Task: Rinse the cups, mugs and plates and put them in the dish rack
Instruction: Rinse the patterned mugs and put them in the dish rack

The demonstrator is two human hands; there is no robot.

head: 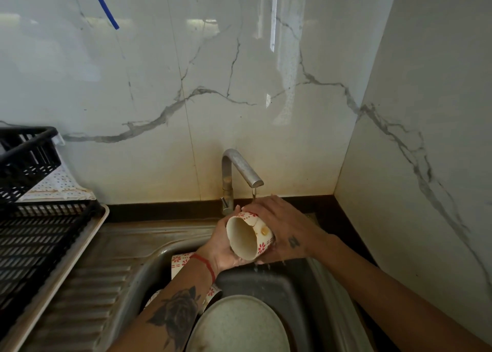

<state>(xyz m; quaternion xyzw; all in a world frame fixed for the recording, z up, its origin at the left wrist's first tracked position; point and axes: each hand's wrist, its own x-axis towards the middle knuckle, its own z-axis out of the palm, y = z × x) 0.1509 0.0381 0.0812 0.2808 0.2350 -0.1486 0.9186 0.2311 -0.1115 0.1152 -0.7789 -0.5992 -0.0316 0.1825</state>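
Head view shows the rinse step under way: the left hand cups a red-flowered mug from below while the right hand wraps over its base, both curled around it, just under the running tap above the sink. The mug lies on its side, long axis roughly level, mouth pointing lower left toward the wearer. Next, I judge, comes carrying it left to the dish rack, mouth down.

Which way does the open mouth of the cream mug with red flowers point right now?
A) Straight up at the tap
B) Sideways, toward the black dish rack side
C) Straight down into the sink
B: the cream mug with red flowers lies tipped on its side under the metal tap, held by the left hand and the right hand, its hollow inside facing left.
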